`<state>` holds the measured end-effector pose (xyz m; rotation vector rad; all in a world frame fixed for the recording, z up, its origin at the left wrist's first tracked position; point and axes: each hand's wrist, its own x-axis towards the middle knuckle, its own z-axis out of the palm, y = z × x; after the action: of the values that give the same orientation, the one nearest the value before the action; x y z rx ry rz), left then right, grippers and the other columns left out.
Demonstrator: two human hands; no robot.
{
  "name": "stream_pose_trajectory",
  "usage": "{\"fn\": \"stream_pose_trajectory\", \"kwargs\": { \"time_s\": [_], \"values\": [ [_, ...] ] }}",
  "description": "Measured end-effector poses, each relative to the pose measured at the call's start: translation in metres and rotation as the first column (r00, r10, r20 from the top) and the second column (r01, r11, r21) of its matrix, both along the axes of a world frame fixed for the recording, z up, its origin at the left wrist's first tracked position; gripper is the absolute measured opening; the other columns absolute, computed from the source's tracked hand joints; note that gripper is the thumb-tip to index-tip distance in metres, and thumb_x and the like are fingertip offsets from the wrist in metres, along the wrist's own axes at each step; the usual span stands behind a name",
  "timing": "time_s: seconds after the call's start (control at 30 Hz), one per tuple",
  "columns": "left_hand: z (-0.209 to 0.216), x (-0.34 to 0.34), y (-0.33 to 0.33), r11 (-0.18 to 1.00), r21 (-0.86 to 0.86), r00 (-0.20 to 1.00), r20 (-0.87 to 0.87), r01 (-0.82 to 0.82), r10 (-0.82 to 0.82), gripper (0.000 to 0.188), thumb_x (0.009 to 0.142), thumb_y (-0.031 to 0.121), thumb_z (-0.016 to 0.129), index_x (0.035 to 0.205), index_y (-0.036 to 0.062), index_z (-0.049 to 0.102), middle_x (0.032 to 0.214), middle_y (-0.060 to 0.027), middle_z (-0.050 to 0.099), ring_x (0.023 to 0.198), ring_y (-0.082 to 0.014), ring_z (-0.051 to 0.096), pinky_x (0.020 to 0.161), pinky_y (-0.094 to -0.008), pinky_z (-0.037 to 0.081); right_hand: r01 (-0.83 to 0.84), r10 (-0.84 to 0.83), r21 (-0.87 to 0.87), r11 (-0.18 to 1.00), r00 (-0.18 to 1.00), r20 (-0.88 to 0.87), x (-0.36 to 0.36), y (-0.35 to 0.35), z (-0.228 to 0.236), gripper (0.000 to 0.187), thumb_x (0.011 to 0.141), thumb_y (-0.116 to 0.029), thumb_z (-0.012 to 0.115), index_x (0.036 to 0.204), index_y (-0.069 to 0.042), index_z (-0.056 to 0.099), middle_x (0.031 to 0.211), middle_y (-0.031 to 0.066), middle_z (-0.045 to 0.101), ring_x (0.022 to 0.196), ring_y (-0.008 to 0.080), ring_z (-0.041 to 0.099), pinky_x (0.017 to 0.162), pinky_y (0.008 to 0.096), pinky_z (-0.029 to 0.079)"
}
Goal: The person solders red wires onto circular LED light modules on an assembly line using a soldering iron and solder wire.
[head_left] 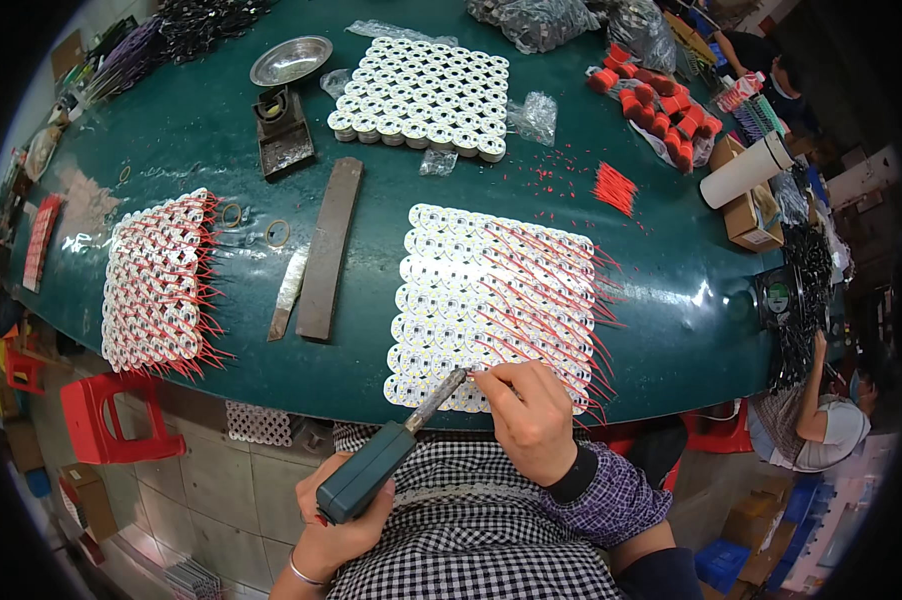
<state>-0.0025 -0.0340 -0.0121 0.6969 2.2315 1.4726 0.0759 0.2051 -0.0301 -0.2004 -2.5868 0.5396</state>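
Observation:
My left hand (346, 535) is closed around the dark green handle of a soldering iron (371, 472). Its metal tip points up and right, onto the lower part of a panel of round white LED boards (436, 300). Close beside that tip, my right hand (533, 412) pinches at the panel's lower edge; whatever sits between its fingertips is too small to make out. Thin red wires (546, 290) lie slanted across the panel's right half, their ends sticking out past its right edge. My right hand covers part of the lowest rows.
Left lies another wired LED panel (156, 285); a dark flat bar (331, 250) is between. Behind are stacked LED panels (426, 95), a metal dish (291, 62), a loose red wire bundle (615, 189), red wire bundles (661, 110) and a white tumbler (746, 172). Another person (821, 425) sits at right.

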Motion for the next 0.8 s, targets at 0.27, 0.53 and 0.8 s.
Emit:
{"fn": "stream_pose_trajectory", "kwargs": {
  "time_s": [0.27, 0.53, 0.8],
  "values": [
    [0.001, 0.001, -0.001, 1.0, -0.018, 1.0, -0.015, 0.01, -0.01, 0.014, 0.076, 0.001, 0.078, 0.087, -0.0017, 0.071, 0.075, -0.008, 0.064, 0.058, -0.0162, 0.06, 0.052, -0.0286, 0.046, 0.011, -0.011, 0.009, 1.0, 1.0, 0.013, 0.001, -0.002, -0.002, 0.024, 0.077, 0.001, 0.068, 0.1, 0.0, 0.071, 0.091, 0.0079, 0.064, 0.08, 0.0245, 0.062, 0.068, 0.0364, 0.051],
    [-0.003, 0.004, -0.006, 1.0, 0.009, 1.0, -0.018, 0.006, -0.006, 0.015, 0.075, 0.002, 0.078, 0.088, -0.0017, 0.071, 0.078, -0.0101, 0.066, 0.059, -0.0185, 0.062, 0.052, -0.029, 0.048, 0.013, -0.013, 0.013, 1.0, 0.999, 0.03, 0.001, -0.003, 0.0, 0.023, 0.077, 0.001, 0.067, 0.1, 0.0, 0.07, 0.091, 0.0077, 0.063, 0.081, 0.0243, 0.062, 0.068, 0.0367, 0.05],
    [-0.003, 0.007, -0.012, 1.0, 0.02, 1.0, -0.012, -0.021, 0.022, 0.018, 0.076, 0.003, 0.078, 0.092, -0.0022, 0.072, 0.082, -0.0112, 0.067, 0.06, -0.0184, 0.062, 0.052, -0.0284, 0.049, -0.006, 0.006, 0.051, 0.999, 1.0, -0.012, 0.008, -0.002, 0.011, 0.023, 0.076, 0.0, 0.07, 0.099, -0.001, 0.07, 0.088, 0.0064, 0.062, 0.08, 0.023, 0.061, 0.071, 0.036, 0.047]
  ]
}}
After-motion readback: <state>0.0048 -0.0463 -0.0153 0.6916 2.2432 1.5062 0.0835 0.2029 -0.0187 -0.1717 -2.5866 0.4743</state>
